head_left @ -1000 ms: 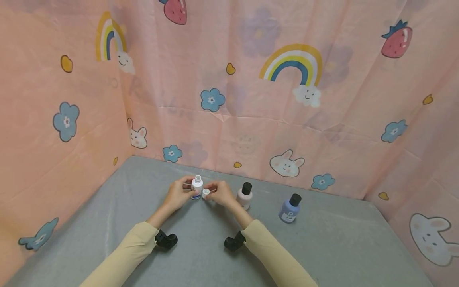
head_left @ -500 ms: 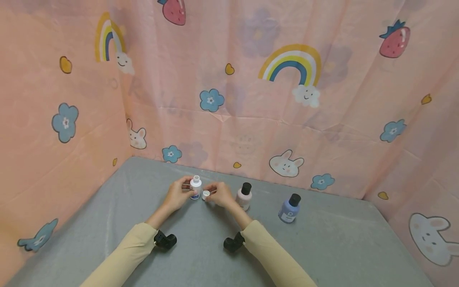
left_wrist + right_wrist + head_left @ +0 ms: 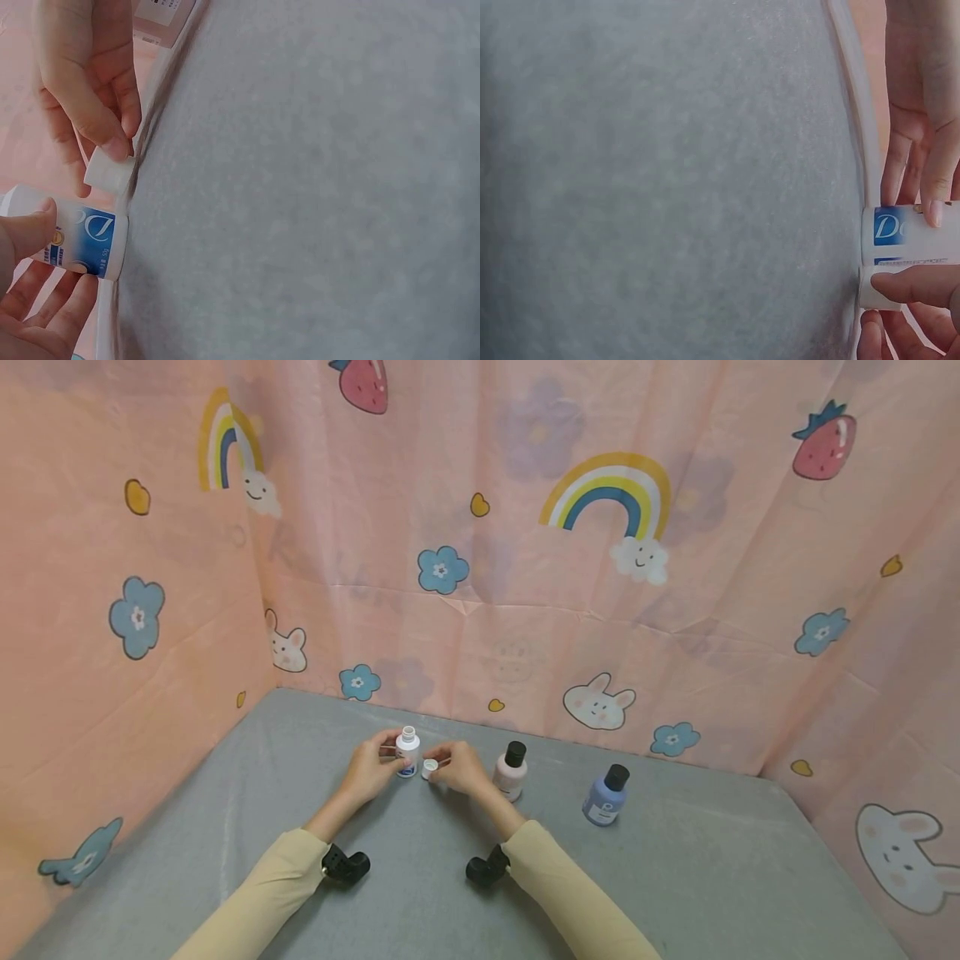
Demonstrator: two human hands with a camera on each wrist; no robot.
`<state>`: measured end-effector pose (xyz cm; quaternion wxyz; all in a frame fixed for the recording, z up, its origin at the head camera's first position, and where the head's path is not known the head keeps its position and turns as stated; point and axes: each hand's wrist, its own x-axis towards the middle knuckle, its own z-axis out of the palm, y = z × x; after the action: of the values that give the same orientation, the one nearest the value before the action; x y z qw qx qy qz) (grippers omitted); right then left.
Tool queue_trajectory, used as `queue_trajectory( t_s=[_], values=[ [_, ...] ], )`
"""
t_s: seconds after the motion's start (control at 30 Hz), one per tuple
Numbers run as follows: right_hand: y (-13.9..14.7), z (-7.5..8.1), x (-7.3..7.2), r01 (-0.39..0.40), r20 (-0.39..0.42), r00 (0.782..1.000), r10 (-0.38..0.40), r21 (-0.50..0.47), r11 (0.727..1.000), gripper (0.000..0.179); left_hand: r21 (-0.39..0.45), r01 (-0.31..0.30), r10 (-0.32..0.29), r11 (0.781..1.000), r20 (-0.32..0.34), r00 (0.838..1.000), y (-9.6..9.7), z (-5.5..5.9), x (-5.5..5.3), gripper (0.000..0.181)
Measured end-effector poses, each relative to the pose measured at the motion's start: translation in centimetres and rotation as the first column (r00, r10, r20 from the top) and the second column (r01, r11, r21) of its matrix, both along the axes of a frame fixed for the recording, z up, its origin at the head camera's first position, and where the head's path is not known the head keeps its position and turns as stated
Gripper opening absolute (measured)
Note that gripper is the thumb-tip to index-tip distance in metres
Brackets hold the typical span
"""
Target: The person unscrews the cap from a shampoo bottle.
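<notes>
One gray counter [image 3: 420, 893]: carries everything, with the objects grouped toward its far edge.
Left hand [image 3: 372, 766]: near the far edge, fingers and thumb curled round the white bottle.
Right hand [image 3: 461, 767]: just beside it, fingers closed to a pinch on the white cap.
Lilac bottle [image 3: 604, 799]: black-topped, upright, toward the far right corner, untouched.
Pale pink bottle [image 3: 512, 773]: black-topped, upright, near the middle of the far edge, beside the right wrist.
White bottle [image 3: 408, 746]: left of that middle, mouth bare; over the last second it has straightened from a slight lean, widening the gap to its cap.
White cap [image 3: 429, 770]: between the hands, hollow side up, hardly moved; uncapping looks finished, both pieces apparently resting separately on the counter.
</notes>
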<state>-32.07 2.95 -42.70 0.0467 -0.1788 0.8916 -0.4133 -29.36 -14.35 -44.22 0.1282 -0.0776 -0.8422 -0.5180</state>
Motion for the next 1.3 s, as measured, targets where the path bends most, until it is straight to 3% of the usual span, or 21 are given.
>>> queue_trajectory(
  t_s=[0.43,0.67,1.13,1.3],
  values=[
    [-0.1,-0.1,0.1,0.007,0.022,1.0,-0.006,-0.024,1.0,0.026,0.042,-0.003,0.002,0.999,0.021,1.0,0.1,0.2,0.4,0.049],
    [0.0,-0.1,0.2,0.009,0.027,1.0,-0.009,-0.03,1.0,0.026,0.062,-0.033,0.033,0.998,0.015,0.999,0.0,-0.1,0.8,0.047],
    [0.5,0.7,1.0,0.019,-0.002,1.0,-0.019,-0.009,1.0,0.035,0.049,-0.141,0.139,0.989,0.042,0.989,-0.3,0.7,2.2,0.042],
    [0.7,1.2,1.6,0.038,-0.025,0.999,-0.038,0.01,0.999,0.039,0.037,-0.123,0.123,0.992,0.024,0.992,-0.2,1.0,2.9,0.038]
  ],
)
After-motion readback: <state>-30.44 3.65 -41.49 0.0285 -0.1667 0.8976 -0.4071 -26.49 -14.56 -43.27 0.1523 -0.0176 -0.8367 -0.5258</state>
